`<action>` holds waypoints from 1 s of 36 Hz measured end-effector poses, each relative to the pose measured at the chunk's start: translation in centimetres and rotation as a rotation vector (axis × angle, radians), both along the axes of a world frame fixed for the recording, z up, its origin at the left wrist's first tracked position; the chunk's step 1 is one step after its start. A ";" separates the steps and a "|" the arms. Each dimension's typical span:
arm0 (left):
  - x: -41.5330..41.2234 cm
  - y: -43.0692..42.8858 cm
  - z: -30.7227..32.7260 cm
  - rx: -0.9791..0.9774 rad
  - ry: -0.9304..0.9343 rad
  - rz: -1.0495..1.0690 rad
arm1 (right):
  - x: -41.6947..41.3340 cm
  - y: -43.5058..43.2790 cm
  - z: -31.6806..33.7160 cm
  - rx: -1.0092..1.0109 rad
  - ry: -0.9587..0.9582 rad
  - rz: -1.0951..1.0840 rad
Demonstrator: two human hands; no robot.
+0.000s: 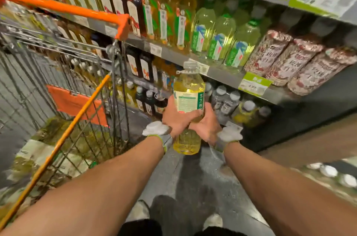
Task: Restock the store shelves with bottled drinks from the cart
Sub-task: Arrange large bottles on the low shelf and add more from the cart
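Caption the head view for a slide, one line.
Left hand and right hand hold a yellow drink bottle beside the orange-handled cart, facing stocked shelves.

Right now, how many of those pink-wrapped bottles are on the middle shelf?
3 pink-wrapped bottles, side by side at the right end of the middle shelf: one beside the pale green bottles, one central, one farthest right. More may hide behind.

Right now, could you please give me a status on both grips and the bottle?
Left grip, right grip: both hold clear plastic bottle of yellow drink, upright. Orange-framed wire cart at left. Path to grey shelf open.
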State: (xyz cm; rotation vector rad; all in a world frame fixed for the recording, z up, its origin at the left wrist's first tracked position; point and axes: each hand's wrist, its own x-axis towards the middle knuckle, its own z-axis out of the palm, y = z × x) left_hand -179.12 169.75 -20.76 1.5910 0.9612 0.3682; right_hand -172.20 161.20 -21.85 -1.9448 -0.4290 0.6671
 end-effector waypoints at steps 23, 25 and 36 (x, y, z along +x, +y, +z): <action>3.9 1.1 -32.4 0.075 -0.031 -0.060 | 5.4 -0.5 -33.1 0.046 -0.095 0.186; 4.2 1.5 -34.2 0.090 -0.027 -0.060 | 5.7 -0.4 -35.0 0.060 -0.099 0.164; 6.9 3.0 -45.8 0.257 -0.144 -0.068 | 9.2 1.5 -45.1 -0.034 -0.238 0.188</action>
